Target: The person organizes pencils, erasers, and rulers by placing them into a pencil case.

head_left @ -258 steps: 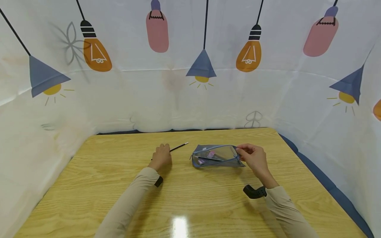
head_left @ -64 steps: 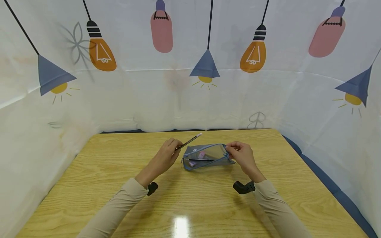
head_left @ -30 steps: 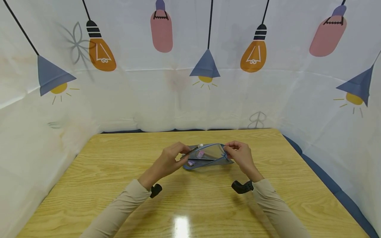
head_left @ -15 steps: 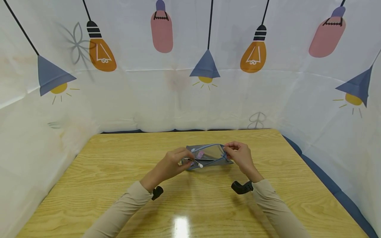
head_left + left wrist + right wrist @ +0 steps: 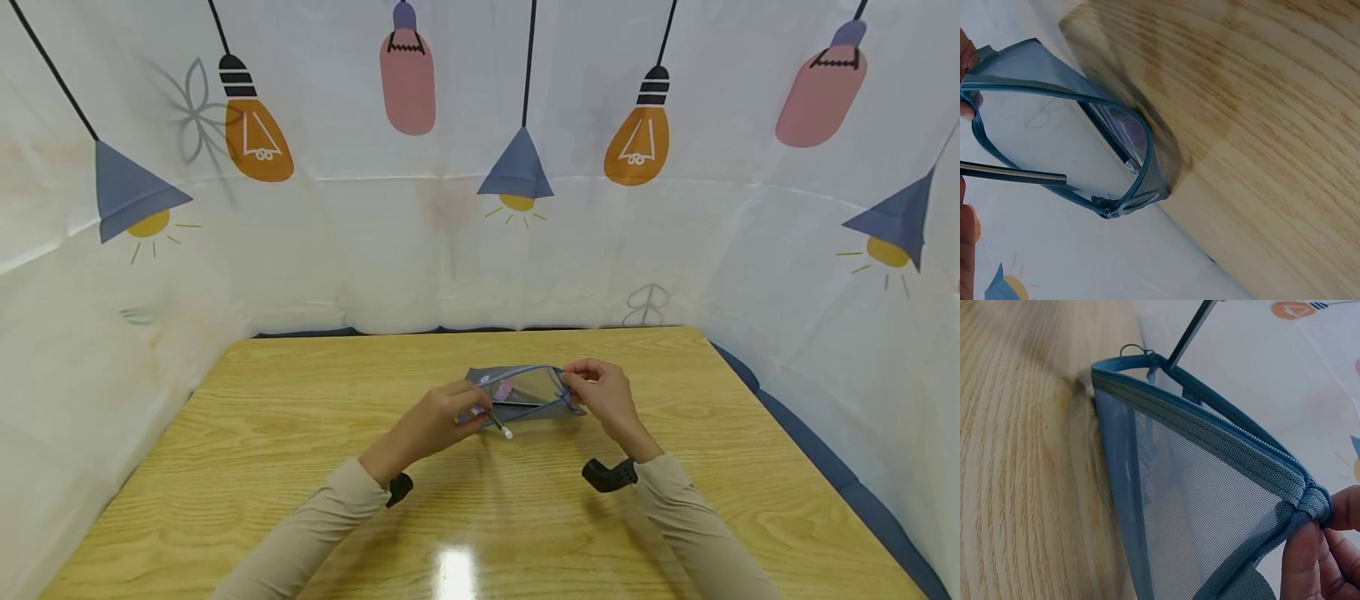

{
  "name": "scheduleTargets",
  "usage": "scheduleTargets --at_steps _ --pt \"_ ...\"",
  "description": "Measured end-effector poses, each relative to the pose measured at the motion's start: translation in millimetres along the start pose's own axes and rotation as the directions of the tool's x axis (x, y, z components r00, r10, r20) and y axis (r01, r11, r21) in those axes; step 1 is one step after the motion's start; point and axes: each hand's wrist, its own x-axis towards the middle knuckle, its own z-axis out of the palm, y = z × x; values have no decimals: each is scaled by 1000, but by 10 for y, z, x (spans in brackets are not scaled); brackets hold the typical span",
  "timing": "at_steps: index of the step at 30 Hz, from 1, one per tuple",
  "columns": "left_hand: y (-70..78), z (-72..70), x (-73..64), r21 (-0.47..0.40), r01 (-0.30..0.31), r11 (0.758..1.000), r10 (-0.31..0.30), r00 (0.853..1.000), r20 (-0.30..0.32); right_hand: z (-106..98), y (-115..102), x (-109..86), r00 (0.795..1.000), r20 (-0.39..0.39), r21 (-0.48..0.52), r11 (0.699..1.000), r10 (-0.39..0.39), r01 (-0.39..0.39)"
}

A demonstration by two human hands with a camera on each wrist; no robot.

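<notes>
My left hand (image 5: 438, 421) pinches a dark pencil (image 5: 500, 425) whose white eraser end points toward me; its other end (image 5: 1050, 179) reaches over the unzipped mouth of the pouch in the left wrist view. The blue mesh pencil pouch (image 5: 538, 410) lies on the table with its zipper edges spread apart. Thumb and fingers of my right hand (image 5: 611, 404) grip the pouch's right end, where the zipper edges meet in the right wrist view. Inside the pouch lie another dark pencil (image 5: 1107, 134) and small pink-purple items (image 5: 504, 389), partly hidden by the mesh.
The wooden table (image 5: 315, 467) ends at a white curtain (image 5: 360, 250) printed with lamps and bulbs. Dark blue fabric (image 5: 817, 462) runs along the table's right edge. A black wrist camera (image 5: 609, 475) juts inward from the right wrist.
My left hand has picked the pencil up off the table, brought it right to the pouch and turned its eraser end toward me. My right hand keeps its grip on the pouch.
</notes>
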Motion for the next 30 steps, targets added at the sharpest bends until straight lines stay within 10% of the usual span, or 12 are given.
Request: scheduleTargets --at_steps 14,30 --pt "1 208 122 305 -68 950 59 997 39 -35 -1 -48 994 96 -27 998 -56 59" --pt "-25 366 183 424 -35 905 -7 995 98 -31 -235 -197 988 146 -36 997 -58 64"
